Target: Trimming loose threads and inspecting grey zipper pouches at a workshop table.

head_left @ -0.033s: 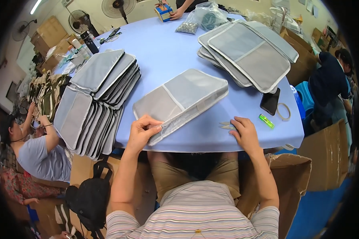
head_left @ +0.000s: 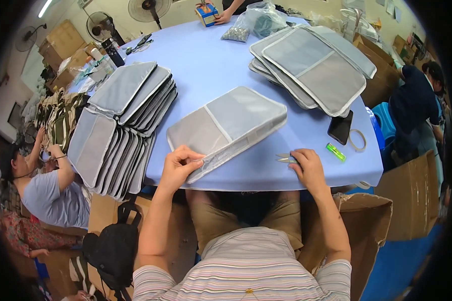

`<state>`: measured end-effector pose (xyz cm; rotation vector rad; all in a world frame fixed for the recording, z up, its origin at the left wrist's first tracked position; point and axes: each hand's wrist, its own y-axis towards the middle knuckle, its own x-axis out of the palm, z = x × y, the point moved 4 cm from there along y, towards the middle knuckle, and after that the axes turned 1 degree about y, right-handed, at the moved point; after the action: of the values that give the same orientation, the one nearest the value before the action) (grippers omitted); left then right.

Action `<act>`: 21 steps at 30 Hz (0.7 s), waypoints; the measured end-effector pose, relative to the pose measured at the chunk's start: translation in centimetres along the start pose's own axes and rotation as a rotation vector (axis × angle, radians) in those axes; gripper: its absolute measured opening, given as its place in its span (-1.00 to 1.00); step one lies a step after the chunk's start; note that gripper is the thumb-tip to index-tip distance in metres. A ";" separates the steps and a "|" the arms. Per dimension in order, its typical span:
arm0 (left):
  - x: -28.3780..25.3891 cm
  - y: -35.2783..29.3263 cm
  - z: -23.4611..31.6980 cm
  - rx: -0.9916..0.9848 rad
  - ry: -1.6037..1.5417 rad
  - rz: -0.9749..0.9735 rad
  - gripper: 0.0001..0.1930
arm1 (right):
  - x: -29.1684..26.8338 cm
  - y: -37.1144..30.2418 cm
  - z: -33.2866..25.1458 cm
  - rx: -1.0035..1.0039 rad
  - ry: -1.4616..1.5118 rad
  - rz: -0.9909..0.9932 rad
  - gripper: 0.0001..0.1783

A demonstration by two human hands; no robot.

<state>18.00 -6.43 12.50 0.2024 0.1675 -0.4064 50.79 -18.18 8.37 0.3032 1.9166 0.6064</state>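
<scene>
A grey fabric pouch [head_left: 226, 128] with pale piping and a raised side wall lies slanted across the table before me. My left hand [head_left: 178, 168] pinches its near left corner between thumb and fingers. Off the pouch's right side, my right hand [head_left: 309, 168] rests low over the cloth, its fingers curled round small thread snips [head_left: 285, 158]. The snips' blades point left and stand apart. The handles are hidden under the fingers.
Stacked grey pouches [head_left: 123, 95] stand at left; more grey panels [head_left: 314, 70] are piled at far right. A phone [head_left: 340, 129], a green lighter-like item [head_left: 335, 152] and a tape roll [head_left: 357, 141] lie right. A co-worker's hands [head_left: 222, 19] hold a blue box at the far edge.
</scene>
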 end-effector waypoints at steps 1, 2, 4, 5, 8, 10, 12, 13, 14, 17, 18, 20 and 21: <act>-0.4 -0.4 -0.5 0.008 0.146 -0.007 -0.84 | 0.1 -0.1 0.1 0.058 0.021 -0.035 -0.62; -0.6 -0.8 -1.1 0.013 0.291 -0.015 -0.84 | 0.3 -0.2 0.2 0.115 0.041 -0.071 -0.62; -1.0 -1.5 -2.2 0.011 0.391 0.012 -0.84 | 0.2 -0.3 0.1 0.109 0.028 -0.075 -0.62; -1.1 -1.7 -2.6 0.020 0.466 0.000 -0.83 | 0.0 -0.3 0.0 0.107 0.005 -0.072 -0.62; -1.0 -1.7 -2.0 0.054 0.624 -0.009 -0.81 | -0.8 -0.4 -1.0 0.164 0.238 -0.084 -0.67; -0.5 -1.1 -1.7 0.089 0.617 -0.050 -0.83 | -0.6 -0.3 -1.4 0.239 0.405 -0.099 -0.70; -0.7 -0.6 -2.3 0.033 0.580 -0.049 -0.87 | -0.2 0.0 -2.2 0.213 0.439 -0.084 -0.77; -0.8 -0.3 -2.9 0.026 0.550 -0.065 -0.87 | 0.1 0.5 -3.1 0.232 0.428 -0.096 -0.77; -0.9 -0.2 -3.4 0.019 0.521 -0.081 -0.87 | 0.9 0.8 -3.8 0.211 0.438 -0.111 -0.76; -0.9 0.2 -3.8 -0.009 0.532 -0.084 -0.86 | 2.8 2.0 -5.7 0.192 0.444 -0.176 -0.74; -1.1 0.4 -3.9 -0.013 0.529 -0.077 -0.86 | 3.5 2.5 -6.5 0.135 0.455 -0.190 -0.72; -1.2 0.7 -4.3 -0.081 0.502 -0.129 -0.85 | 4.6 3.3 -7.8 0.073 0.466 -0.208 -0.70; -1.4 0.8 -4.6 -0.084 0.503 -0.119 -0.85 | 5.1 3.8 -8.4 0.040 0.484 -0.199 -0.69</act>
<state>16.52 -4.12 8.52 0.2091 0.6924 -0.4606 40.81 -14.89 9.05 -0.0179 2.3893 0.5406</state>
